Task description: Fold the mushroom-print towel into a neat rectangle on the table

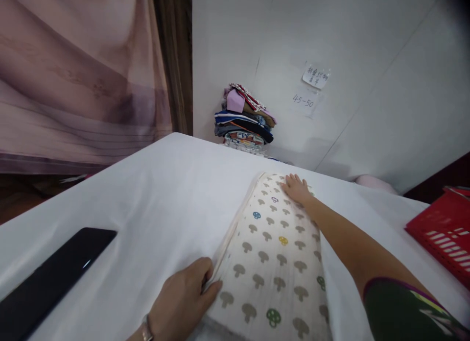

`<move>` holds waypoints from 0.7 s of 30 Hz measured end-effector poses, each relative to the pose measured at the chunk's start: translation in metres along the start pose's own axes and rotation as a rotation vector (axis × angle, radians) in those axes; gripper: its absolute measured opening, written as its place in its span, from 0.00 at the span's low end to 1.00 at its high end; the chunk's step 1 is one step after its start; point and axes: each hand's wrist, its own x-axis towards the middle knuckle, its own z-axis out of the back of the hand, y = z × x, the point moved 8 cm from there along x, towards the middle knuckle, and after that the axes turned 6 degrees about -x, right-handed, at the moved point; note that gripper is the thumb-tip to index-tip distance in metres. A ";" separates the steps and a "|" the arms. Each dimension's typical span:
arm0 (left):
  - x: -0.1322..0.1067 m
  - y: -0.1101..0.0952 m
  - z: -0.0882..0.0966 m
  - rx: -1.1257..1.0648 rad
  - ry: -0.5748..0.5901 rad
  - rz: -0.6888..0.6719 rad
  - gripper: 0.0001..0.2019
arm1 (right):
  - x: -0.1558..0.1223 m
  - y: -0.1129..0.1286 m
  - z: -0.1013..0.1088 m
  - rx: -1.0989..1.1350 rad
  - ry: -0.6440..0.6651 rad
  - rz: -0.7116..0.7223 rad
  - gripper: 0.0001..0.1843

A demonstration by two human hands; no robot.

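Note:
A folded cream cloth [270,253] printed with mushrooms, mostly grey-brown with a few coloured ones, lies lengthwise on the white-covered table [176,194]. My left hand [183,297] pinches the cloth's near left edge between thumb and fingers; a bracelet circles that wrist. At the cloth's far end, my right hand [296,189] rests flat on top with its fingers spread. Its arm reaches in from the right, over the cloth's right edge. The nearest end of the cloth runs out of view at the bottom.
A black flat slab [55,277] lies at the left. On the right stands a red plastic basket [444,233]. Folded clothes [244,118] are stacked beyond the far edge, against the white wall [348,52] with paper notes [315,76]. A pink curtain [81,76] hangs at left.

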 end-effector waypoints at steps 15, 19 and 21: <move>0.000 -0.004 0.003 0.005 -0.022 -0.069 0.11 | -0.092 -0.021 0.006 0.099 -0.027 -0.069 0.29; -0.001 -0.009 0.008 0.029 -0.049 -0.099 0.11 | -0.138 -0.022 -0.007 0.273 0.032 -0.052 0.29; -0.001 -0.011 0.008 0.032 -0.041 -0.110 0.12 | -0.147 -0.023 -0.005 0.393 0.033 -0.080 0.29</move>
